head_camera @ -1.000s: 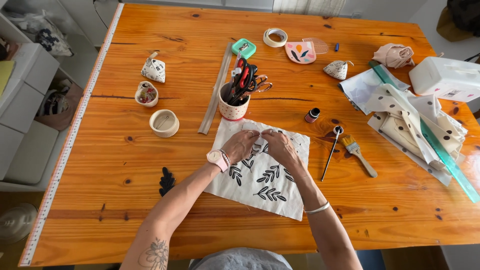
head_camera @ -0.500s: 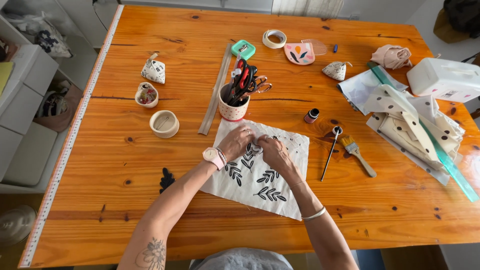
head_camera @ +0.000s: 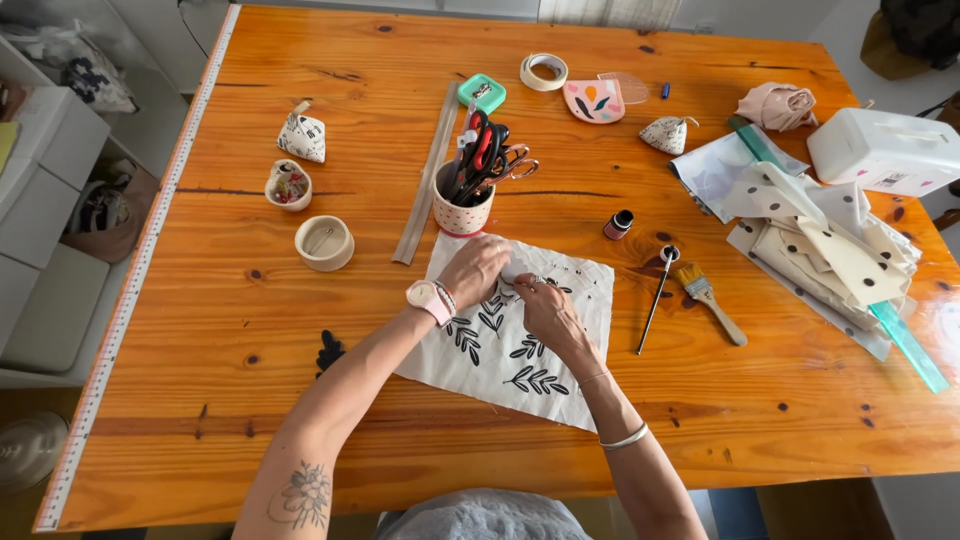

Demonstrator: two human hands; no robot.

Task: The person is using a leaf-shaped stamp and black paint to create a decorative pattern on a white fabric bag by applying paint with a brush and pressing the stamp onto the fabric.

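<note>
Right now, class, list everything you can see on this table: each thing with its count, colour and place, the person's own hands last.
table: one, orange wood.
leaf-print cloth: one, white and black, front centre.
cup of scissors: one, spotted, behind the cloth.
small bowls: two, cream, left.
brush: one, wooden, right of the cloth.
spotted fabric pile: one, cream, right.
tape roll: one, far edge.
white box: one, far right.
left hand: on the cloth.
right hand: on the cloth.
</note>
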